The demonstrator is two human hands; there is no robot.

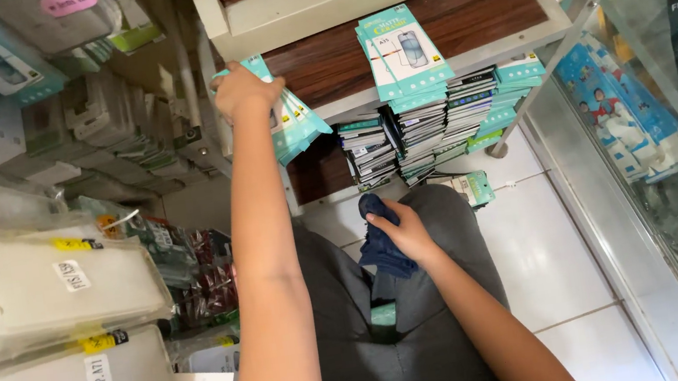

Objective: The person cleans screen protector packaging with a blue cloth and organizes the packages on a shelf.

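Head view: left hand raised, fingers closed around a fanned bunch of teal packets at the wooden shelf edge. Right hand on lap, fingers curled on a dark blue cloth. More packet stacks just beside.

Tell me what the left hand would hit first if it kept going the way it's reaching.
The left hand already grips a fanned bunch of teal packets. Straight on, it would probably meet the wooden shelf edge first; depth is hard to judge.
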